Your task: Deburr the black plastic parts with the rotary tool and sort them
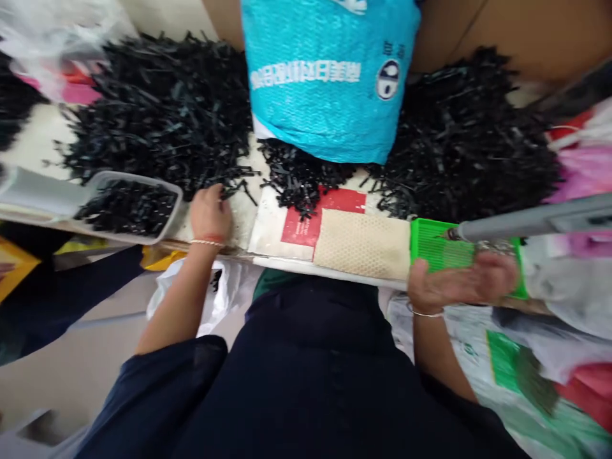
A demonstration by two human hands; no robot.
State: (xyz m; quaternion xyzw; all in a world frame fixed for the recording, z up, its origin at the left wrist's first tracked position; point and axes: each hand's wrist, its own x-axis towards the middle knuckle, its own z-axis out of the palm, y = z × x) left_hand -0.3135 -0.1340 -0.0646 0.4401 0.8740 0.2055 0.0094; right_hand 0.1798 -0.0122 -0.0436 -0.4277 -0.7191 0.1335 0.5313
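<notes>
My left hand [210,213] rests on the table at the near edge of a large pile of short black strips [167,115]. Its fingers are curled in among the nearest strips, and whatever they grip is hidden. Over on the right, my right hand [463,280] reaches across the front of a green basket [433,245] with small metallic pieces [495,245] at its right end. Motion smears its fingers, while the thumb stands apart. A grey pen-like tool [526,220] extends over the basket from the right, its pointed tip above the green mesh.
A clear plastic tub [174,213] of black strips stands left of my left hand. Between my hands lies a beige textured pad [363,245] beside a red-and-white sheet [301,226]. A blue bag [329,83] stands behind, with another black pile [468,140] to its right.
</notes>
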